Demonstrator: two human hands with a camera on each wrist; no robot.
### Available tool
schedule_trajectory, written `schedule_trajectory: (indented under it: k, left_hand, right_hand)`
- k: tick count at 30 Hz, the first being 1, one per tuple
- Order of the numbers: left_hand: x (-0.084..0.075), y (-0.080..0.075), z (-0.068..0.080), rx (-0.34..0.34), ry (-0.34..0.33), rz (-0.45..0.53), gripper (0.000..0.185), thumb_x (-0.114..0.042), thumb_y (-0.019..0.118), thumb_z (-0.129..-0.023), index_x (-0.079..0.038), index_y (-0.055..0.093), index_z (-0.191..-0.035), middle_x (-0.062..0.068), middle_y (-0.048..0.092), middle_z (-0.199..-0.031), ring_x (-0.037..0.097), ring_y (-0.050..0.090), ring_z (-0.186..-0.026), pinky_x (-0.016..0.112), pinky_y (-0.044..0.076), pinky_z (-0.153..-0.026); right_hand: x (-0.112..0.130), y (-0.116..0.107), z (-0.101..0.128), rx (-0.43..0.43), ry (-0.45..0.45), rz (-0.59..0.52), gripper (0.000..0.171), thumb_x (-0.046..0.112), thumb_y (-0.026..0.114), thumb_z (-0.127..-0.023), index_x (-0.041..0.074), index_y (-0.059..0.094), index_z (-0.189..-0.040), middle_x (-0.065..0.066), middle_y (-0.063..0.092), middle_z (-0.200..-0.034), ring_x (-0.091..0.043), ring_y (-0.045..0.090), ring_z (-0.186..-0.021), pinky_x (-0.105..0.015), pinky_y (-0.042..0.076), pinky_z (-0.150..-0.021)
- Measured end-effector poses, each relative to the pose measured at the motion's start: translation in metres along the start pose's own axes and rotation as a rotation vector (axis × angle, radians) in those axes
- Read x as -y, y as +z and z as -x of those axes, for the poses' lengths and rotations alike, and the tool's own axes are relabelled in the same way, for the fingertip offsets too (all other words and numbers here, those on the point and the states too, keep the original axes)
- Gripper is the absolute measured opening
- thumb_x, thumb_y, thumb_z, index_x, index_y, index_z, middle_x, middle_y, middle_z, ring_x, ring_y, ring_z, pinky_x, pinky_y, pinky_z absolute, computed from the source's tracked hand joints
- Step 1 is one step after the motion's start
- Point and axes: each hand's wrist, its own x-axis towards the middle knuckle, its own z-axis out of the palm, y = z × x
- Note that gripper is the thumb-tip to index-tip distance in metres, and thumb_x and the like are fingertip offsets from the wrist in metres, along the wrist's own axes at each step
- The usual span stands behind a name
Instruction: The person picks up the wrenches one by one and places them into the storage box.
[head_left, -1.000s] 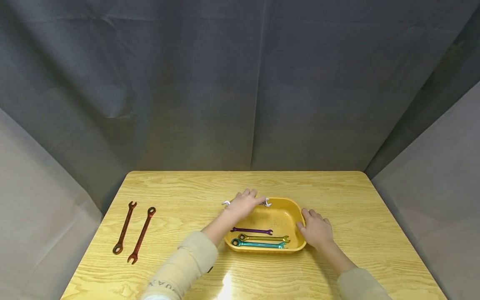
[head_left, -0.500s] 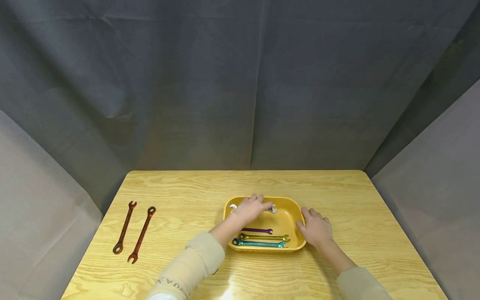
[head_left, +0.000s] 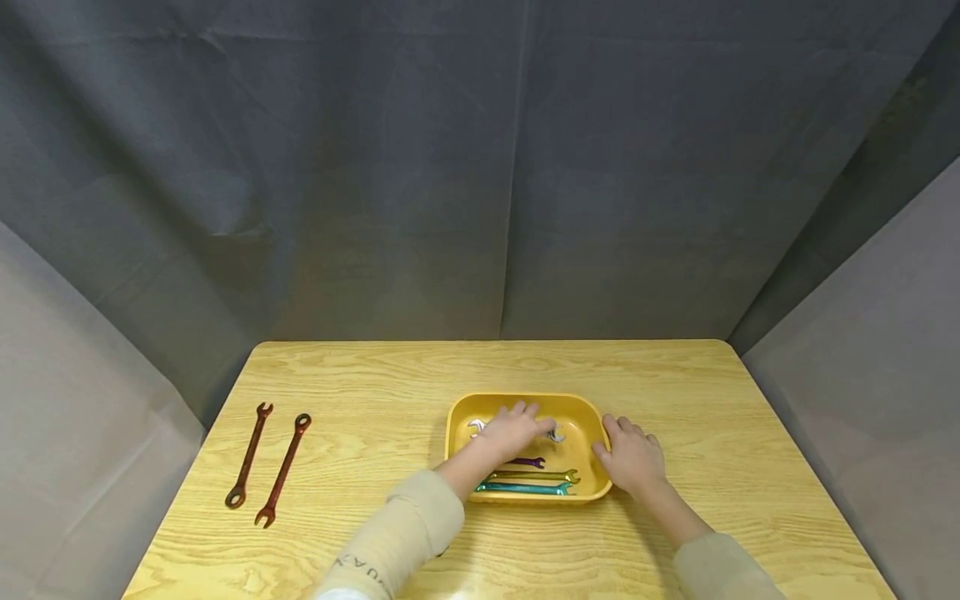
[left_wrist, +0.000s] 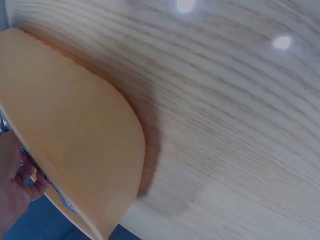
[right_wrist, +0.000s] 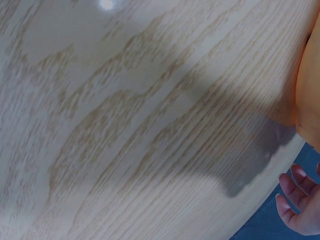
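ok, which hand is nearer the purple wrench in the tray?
Left. The left hand is over the tray, just above the purple wrench, gripping a silver wrench. The right hand rests against the tray's right edge, farther away.

Silver wrench [head_left: 557, 435] middle hidden under left hand [head_left: 512, 432].

Left hand [head_left: 513, 432] with silver wrench [head_left: 557, 435] — carried from the tray's [head_left: 525, 402] far rim down into the tray, above the purple wrench [head_left: 531, 462].
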Motion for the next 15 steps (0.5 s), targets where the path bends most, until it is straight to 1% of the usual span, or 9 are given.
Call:
schedule_trajectory:
  k: [3,7,15]
  left_hand:
    - [-0.002,0.004,-0.002,0.002,0.009,-0.036,0.056,-0.009,0.058,-0.088,-0.036,0.038,-0.133,0.006,0.040,-0.137,0.028,0.038,-0.126,0.044,0.039,-0.098]
    - [-0.005,0.009,-0.005,-0.016,0.033,-0.078,0.050,-0.013,0.057,-0.089,-0.035,0.040,-0.131,0.005,0.044,-0.130,0.026,0.043,-0.121,0.042,0.044,-0.093]
    - [-0.008,0.020,-0.009,-0.045,0.067,-0.058,0.038,-0.015,0.049,-0.093,-0.034,0.045,-0.127,0.004,0.049,-0.126,0.026,0.046,-0.117,0.043,0.045,-0.091]
  right_hand:
    - [0.000,0.000,0.000,-0.001,-0.002,0.001,0.040,0.032,0.051,-0.088,0.004,0.049,-0.117,-0.018,0.055,-0.107,-0.038,0.053,-0.097,-0.061,0.039,-0.080]
    - [0.000,0.000,0.000,-0.004,-0.002,0.001,0.040,0.032,0.052,-0.088,0.004,0.050,-0.116,-0.018,0.055,-0.107,-0.038,0.054,-0.097,-0.061,0.039,-0.080]
    - [0.001,0.000,0.000,0.001,0.000,0.005,0.041,0.032,0.052,-0.088,0.004,0.049,-0.117,-0.019,0.055,-0.108,-0.039,0.053,-0.098,-0.062,0.038,-0.081]
